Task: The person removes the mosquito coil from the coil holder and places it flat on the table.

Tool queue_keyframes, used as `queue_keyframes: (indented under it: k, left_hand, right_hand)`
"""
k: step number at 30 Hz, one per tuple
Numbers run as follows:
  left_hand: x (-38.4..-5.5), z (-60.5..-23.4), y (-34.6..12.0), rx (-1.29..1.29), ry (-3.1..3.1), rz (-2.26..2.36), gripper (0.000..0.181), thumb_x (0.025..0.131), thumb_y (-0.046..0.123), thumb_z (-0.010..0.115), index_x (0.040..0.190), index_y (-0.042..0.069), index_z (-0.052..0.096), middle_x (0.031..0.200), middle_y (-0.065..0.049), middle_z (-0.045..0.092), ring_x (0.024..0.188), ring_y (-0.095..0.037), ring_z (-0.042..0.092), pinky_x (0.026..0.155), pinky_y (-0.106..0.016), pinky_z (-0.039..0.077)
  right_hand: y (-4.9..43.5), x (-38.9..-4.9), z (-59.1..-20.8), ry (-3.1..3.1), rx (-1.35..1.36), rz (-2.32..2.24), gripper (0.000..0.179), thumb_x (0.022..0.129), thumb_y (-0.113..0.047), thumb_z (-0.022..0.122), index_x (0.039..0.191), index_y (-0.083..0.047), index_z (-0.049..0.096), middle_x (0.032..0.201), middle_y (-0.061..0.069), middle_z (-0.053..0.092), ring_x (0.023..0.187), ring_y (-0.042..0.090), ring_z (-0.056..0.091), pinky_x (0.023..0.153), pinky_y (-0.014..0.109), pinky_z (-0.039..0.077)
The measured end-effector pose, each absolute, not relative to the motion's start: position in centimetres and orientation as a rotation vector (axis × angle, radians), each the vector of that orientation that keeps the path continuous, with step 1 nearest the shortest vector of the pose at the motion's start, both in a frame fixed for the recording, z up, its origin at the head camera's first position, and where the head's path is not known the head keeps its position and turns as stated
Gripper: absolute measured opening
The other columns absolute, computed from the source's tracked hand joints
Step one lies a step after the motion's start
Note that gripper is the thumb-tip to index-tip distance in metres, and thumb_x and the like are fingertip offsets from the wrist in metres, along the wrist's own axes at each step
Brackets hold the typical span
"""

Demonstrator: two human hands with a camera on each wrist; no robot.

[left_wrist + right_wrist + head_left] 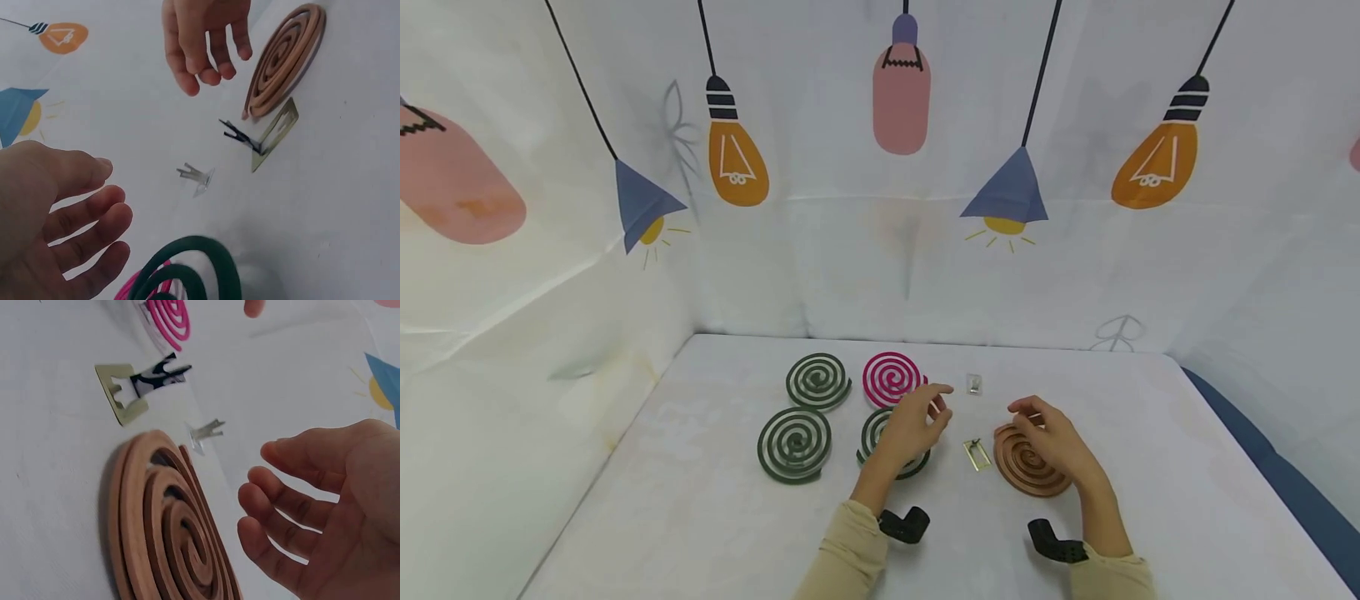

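My left hand (917,423) hovers over a dark green mosquito coil (868,442), partly covering it in the head view. Its fingers are loosely bent, with nothing between them. Beyond it lies a pink mosquito coil (891,377). My right hand (1052,435) is held above a brown mosquito coil (1024,477), fingers slightly curved and empty. Between the hands rests a gold-coloured metal coil stand (977,455), its dark forked prong (240,134) bent upward in the left wrist view. Farther back sits a small silvery stand (973,383) with an upright forked prong (209,429).
Two more dark green coils, one at the back (817,382) and one nearer (794,446), lie to the left on the white table (700,500). A white sheet (835,258) printed with lamps hangs behind the table. Both wrists carry black camera mounts (906,525).
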State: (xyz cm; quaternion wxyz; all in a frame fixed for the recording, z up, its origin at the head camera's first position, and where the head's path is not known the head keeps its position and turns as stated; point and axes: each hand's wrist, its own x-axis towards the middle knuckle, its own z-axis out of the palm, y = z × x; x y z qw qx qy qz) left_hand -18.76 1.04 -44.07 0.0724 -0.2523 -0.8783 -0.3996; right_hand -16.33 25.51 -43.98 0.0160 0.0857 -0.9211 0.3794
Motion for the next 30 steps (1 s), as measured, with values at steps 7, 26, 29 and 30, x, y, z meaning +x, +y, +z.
queue_keyframes:
  k: [7,26,29,30]
  left_hand:
    - [-19.1,-44.2,-1.7,-0.742,-2.673,-1.162,0.033,0.091,0.015,0.061,0.124,0.010,0.059,0.095,-0.001,0.061,0.083,-0.010,0.060,0.072,-0.020,0.049]
    - [-18.8,-44.4,-7.3,-0.687,-2.702,-1.046,0.029,0.089,0.014,0.065,0.117,0.009,0.062,0.104,-0.007,0.061,0.091,-0.017,0.060,0.077,-0.030,0.050]
    - [-18.6,-44.5,-8.2,-0.657,-2.723,-1.056,0.028,0.088,0.014,0.066,0.116,0.011,0.063,0.105,-0.007,0.061,0.092,-0.018,0.061,0.076,-0.031,0.051]
    - [-18.6,-44.5,-8.4,-0.655,-2.727,-1.067,0.028,0.088,0.014,0.066,0.115,0.011,0.063,0.106,-0.006,0.061,0.093,-0.019,0.061,0.076,-0.031,0.051]
  right_hand:
    - [24.1,-16.7,-44.5,-2.831,0.344,1.191,0.022,0.097,-0.014,0.052,0.114,-0.003,0.058,0.108,0.015,0.062,0.100,0.030,0.061,0.085,0.043,0.049]
    - [21.6,-16.6,-44.9,-2.791,0.474,1.270,0.024,0.095,-0.011,0.054,0.117,-0.003,0.055,0.110,0.012,0.063,0.098,0.018,0.057,0.082,0.026,0.049]
    - [20.4,-16.6,-44.9,-2.787,0.478,1.306,0.024,0.094,-0.010,0.056,0.117,-0.003,0.055,0.109,0.012,0.062,0.098,0.018,0.057,0.081,0.026,0.049]
    - [20.0,-16.6,-45.0,-2.790,0.475,1.319,0.025,0.094,-0.010,0.056,0.118,-0.004,0.055,0.109,0.012,0.062,0.099,0.018,0.056,0.081,0.026,0.049]
